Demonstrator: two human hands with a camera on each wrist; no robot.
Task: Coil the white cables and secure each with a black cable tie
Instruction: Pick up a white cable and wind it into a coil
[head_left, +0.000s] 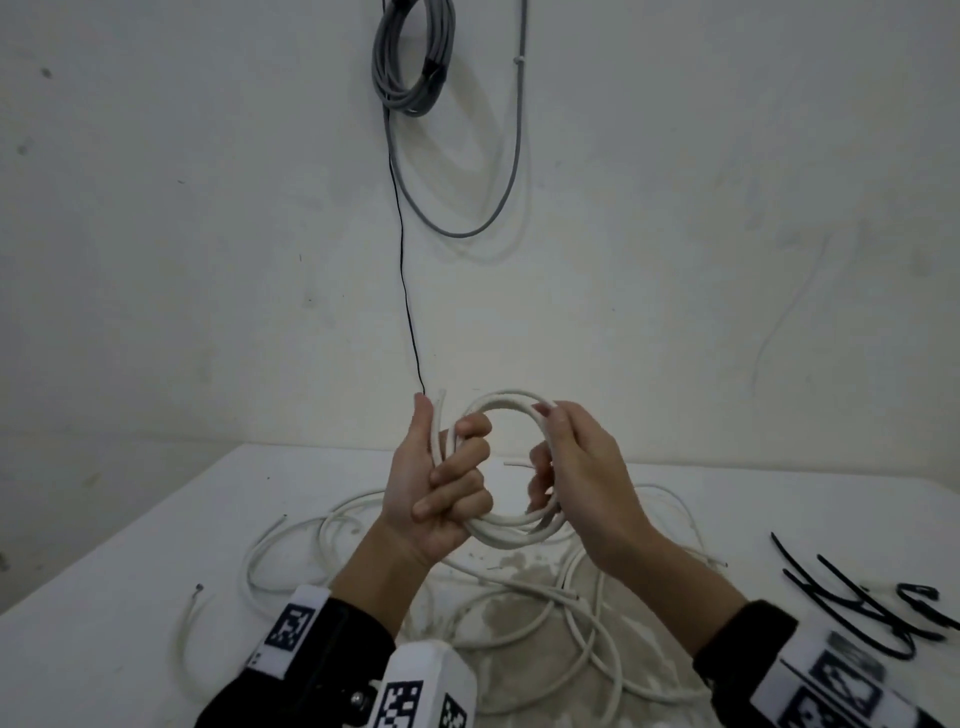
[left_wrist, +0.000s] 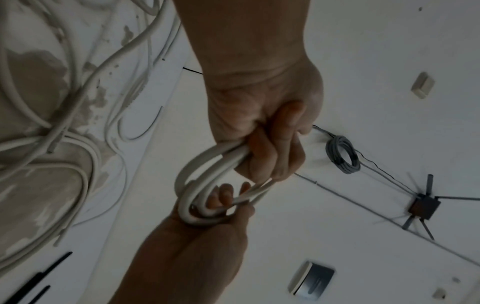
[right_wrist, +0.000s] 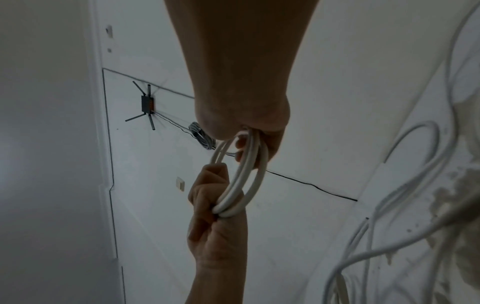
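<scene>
Above the table (head_left: 130, 561), both hands grip the white coil (head_left: 511, 530).

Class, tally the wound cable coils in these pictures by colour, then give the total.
White coil: 1, gripped by the left hand and the right hand.
Grey coil: 1, hanging on the wall.
Total: 2 coils.
Loose white cables and black cable ties: too tangled or blurred to count.

White wall (head_left: 208, 260), hanging grey cable coil (head_left: 410, 62), white table (head_left: 130, 545)
</scene>
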